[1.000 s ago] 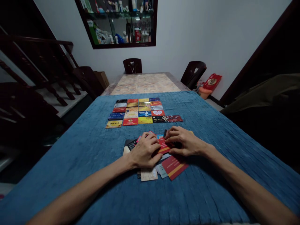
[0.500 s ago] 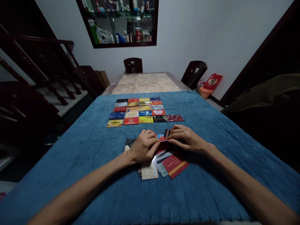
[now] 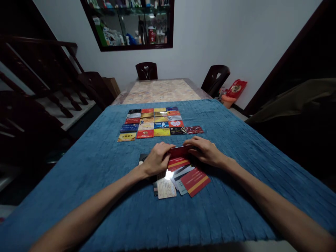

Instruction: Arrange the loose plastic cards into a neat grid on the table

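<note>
A dark red card (image 3: 180,151) stands tilted on edge between my hands, its face towards me. My left hand (image 3: 156,159) pinches its left end, and my right hand (image 3: 206,151) grips the right end. Right below it lies a red card with an orange stripe (image 3: 179,163). Nearer to me, loose cards fan out on the cloth: a cream card (image 3: 166,189), a pale card with a black stripe (image 3: 183,170) and another red card with an orange stripe (image 3: 195,181). A dark card (image 3: 143,156) shows beyond my left hand. Parts of the pile are hidden under my fingers.
Beyond my hands, several cards lie in rows, with a gold card (image 3: 126,137) at the near left and a dark red patterned card (image 3: 194,130) at the right end. A blue cloth (image 3: 105,175) covers the near table. Chairs (image 3: 146,71) stand around it.
The held card has turned from nearly edge-on to show its dark red face, hiding the cards behind it. A striped red card now shows below. The view has shifted slightly.
</note>
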The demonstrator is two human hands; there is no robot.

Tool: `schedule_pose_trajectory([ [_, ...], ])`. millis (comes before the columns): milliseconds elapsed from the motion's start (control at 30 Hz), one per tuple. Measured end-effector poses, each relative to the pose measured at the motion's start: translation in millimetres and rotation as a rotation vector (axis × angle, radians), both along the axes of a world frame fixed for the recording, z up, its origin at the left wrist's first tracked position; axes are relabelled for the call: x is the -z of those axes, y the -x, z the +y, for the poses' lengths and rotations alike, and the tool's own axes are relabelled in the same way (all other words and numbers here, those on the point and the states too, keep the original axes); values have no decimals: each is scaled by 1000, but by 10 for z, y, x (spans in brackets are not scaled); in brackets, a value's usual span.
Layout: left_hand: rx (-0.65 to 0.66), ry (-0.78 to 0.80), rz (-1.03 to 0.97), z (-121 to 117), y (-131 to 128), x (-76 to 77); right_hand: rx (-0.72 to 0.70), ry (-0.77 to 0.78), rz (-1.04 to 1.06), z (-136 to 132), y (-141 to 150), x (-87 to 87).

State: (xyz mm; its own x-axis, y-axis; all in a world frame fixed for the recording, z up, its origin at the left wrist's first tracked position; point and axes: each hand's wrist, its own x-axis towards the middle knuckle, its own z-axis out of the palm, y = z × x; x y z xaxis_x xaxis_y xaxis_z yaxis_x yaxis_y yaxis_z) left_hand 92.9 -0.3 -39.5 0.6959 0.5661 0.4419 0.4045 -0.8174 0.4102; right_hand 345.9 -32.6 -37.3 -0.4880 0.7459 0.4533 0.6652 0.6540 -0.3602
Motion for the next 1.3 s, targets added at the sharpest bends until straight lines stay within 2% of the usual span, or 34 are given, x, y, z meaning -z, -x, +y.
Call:
schedule_pose_trajectory([
  [300, 20, -26, 33, 7, 18, -7, 64, -19, -80, -1, 15, 18],
  [533, -30, -16, 39, 2, 16, 2, 71, -65, -132, 0, 41, 49],
  [767, -93, -16, -61, -2, 11, 0, 89, -180, -176, 8, 84, 117],
  [1100, -97, 14, -128, 20, 27, -7, 127, -304, -162, -5, 107, 103],
  [1300, -96, -38, -115, 36, 29, 5, 153, -411, -140, -34, 140, 98],
])
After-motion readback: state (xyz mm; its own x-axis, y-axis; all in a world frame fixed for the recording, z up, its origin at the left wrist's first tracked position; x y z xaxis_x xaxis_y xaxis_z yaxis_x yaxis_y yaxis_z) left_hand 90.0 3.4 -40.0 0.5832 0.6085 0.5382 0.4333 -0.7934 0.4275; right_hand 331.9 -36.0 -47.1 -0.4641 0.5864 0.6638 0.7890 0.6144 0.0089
